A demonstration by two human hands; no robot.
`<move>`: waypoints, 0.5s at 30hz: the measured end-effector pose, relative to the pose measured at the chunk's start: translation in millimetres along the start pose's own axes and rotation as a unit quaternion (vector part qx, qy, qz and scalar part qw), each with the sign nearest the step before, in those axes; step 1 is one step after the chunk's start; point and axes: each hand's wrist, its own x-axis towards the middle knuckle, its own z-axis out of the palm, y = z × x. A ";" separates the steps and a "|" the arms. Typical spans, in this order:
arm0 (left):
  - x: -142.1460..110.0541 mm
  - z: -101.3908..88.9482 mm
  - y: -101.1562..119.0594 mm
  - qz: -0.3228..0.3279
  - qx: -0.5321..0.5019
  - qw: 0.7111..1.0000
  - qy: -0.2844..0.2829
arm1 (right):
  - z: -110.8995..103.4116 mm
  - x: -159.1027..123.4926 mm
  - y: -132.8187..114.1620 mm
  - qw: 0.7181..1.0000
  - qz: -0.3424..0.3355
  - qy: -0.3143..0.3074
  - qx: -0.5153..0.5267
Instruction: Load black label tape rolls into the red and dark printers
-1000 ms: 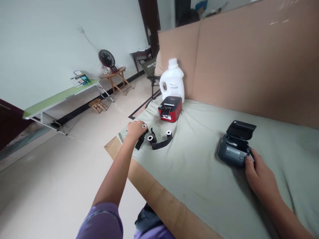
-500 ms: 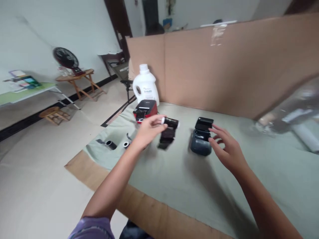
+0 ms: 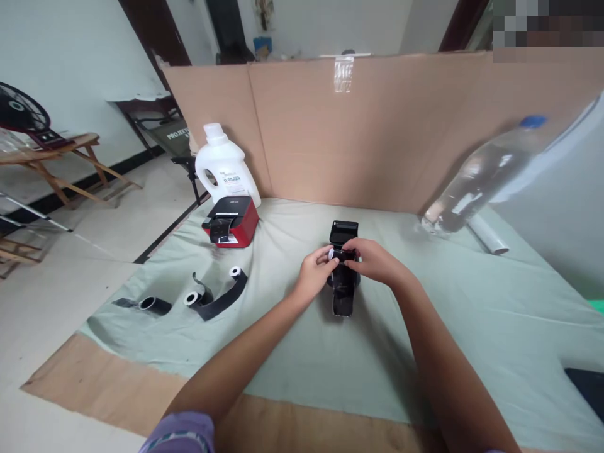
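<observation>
A black ribbon roll (image 3: 343,257) with a white core end is held between both hands above the dark grey printer (image 3: 343,234), whose lid stands open. My left hand (image 3: 314,275) pinches the roll's left end. My right hand (image 3: 370,261) grips its right end. A loose strip of black ribbon (image 3: 343,297) hangs down from the roll onto the green cloth (image 3: 292,352). The printer's body is mostly hidden behind my hands.
A red printer (image 3: 231,221) and a white jug (image 3: 225,166) stand at the back left. More black ribbon rolls (image 3: 214,296) and another roll (image 3: 150,305) lie at the left. A clear bottle (image 3: 476,178) lies at the right. A cardboard wall (image 3: 377,132) closes the back.
My left hand carried the ribbon roll from the left across to the dark printer. My right hand rose from the printer and took the roll's other end. The view swung right.
</observation>
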 end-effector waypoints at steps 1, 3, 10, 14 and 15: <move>-2.5 1.3 -0.8 -0.005 0.002 1.000 0.015 | 1.5 2.0 2.3 1.000 0.003 0.002 -0.008; -8.1 2.9 -0.2 -0.019 0.016 0.999 0.029 | 3.4 7.2 8.0 0.999 0.015 0.015 -0.036; -17.5 -0.5 5.6 -0.060 0.178 0.981 -0.041 | 15.4 23.9 18.7 0.990 0.066 0.069 -0.105; -16.7 -2.5 3.6 -0.054 0.197 0.977 -0.062 | 17.4 23.6 12.9 0.990 0.055 0.051 -0.120; -16.7 -2.9 3.0 -0.055 0.198 0.977 -0.064 | 17.1 23.1 11.8 0.989 0.055 0.045 -0.128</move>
